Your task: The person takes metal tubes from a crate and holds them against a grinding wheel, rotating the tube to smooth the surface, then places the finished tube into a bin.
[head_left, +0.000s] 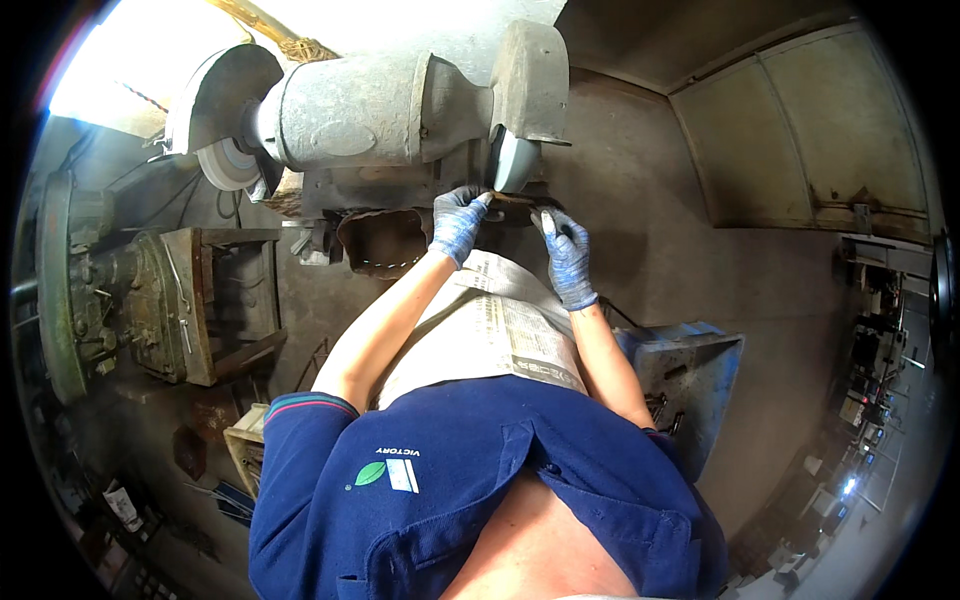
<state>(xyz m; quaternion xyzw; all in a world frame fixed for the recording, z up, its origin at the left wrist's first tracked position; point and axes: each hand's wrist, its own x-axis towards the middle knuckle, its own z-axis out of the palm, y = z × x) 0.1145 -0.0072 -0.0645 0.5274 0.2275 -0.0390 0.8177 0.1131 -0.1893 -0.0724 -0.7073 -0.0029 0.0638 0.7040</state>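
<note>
Dark blue shirt (450, 440) is closest to me. From far off, I see the left hand (459, 224) and right hand (568, 256) pinching a thin brown strip (514, 198) by its ends. It's at the grinding wheel's (516, 163) bottom edge; touching, I can't tell.

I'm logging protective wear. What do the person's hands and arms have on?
The left hand and right hand wear mottled blue knit gloves, dark grey around the fingers. The forearms are bare below short navy sleeves; the left cuff has thin red and green stripes.
</note>
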